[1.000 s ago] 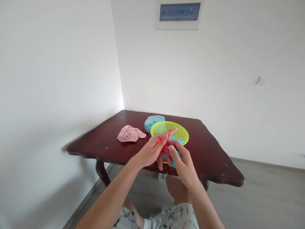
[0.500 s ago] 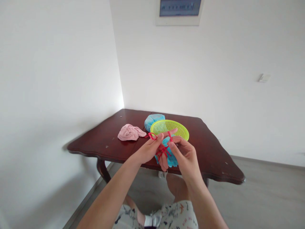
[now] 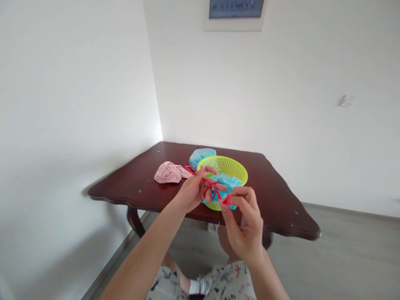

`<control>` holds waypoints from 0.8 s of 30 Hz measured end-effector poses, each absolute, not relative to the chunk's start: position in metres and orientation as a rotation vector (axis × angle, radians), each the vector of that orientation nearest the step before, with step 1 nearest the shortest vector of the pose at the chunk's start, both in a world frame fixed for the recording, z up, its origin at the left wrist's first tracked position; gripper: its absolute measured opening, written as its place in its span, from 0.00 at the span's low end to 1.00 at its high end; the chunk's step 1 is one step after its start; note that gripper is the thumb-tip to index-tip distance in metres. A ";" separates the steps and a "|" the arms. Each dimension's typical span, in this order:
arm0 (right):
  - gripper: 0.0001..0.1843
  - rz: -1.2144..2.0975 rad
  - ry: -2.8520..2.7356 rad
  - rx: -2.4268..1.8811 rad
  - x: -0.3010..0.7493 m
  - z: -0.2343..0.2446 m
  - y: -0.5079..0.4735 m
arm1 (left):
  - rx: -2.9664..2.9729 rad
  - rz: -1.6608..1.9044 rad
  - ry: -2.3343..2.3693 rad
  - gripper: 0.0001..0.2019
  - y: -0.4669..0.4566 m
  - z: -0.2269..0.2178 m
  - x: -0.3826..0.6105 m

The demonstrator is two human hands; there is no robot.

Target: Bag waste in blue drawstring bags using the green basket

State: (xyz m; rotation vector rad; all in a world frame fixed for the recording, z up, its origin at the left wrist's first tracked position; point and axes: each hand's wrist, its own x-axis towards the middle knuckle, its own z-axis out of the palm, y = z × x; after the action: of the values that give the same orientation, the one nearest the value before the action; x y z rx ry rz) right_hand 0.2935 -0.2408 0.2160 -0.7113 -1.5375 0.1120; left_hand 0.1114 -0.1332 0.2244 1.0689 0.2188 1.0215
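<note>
1. Red cord was what we had in hand, stretched between our two hands and above the basket, in a room corner with a white wall and a grey floor. A framed wall panel sat high up, with a small switch plate lower and to the right.
2. A dark polished wooden table with a scalloped edge stood before us, our knee under it and our patterned shorts below.
3. A lime-green plastic basket sat on the table, and our hands stood in the way of its near side.
4. A blue cloth lay in the basket, a blue bundle sat just behind its rim, and a crumpled pink cloth lay to the left, just beside our left hand.
5. Our left hand had its fingers spread, with the cord looped over them.
6. Our right hand pressed thumb and forefinger together, pinching the cord over the blue cloth.
7. Since the frame just before, our hands had drawn farther apart, the right one dropping lower, and the cord had lengthened between them.
</note>
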 end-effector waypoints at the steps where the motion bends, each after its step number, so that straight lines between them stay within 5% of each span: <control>1: 0.08 0.058 -1.596 -0.745 0.293 0.212 -0.243 | 1.058 1.021 0.203 0.26 -0.135 0.227 0.110; 9: 0.09 -0.037 -1.746 -0.806 0.304 0.208 -0.251 | 1.445 0.936 0.286 0.29 -0.166 0.257 0.104; 14: 0.23 0.473 -1.633 -0.662 0.312 0.212 -0.238 | 1.852 0.841 0.347 0.28 -0.194 0.276 0.103; 24: 0.19 0.678 -1.578 -0.867 0.300 0.197 -0.216 | 2.446 1.417 0.653 0.19 -0.186 0.270 0.094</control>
State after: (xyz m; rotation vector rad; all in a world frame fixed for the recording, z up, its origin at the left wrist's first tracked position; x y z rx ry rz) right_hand 0.2998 -0.2163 0.1974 -0.8666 -1.5784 0.6779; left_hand 0.0941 -0.1856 0.2698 2.4459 0.6527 1.4170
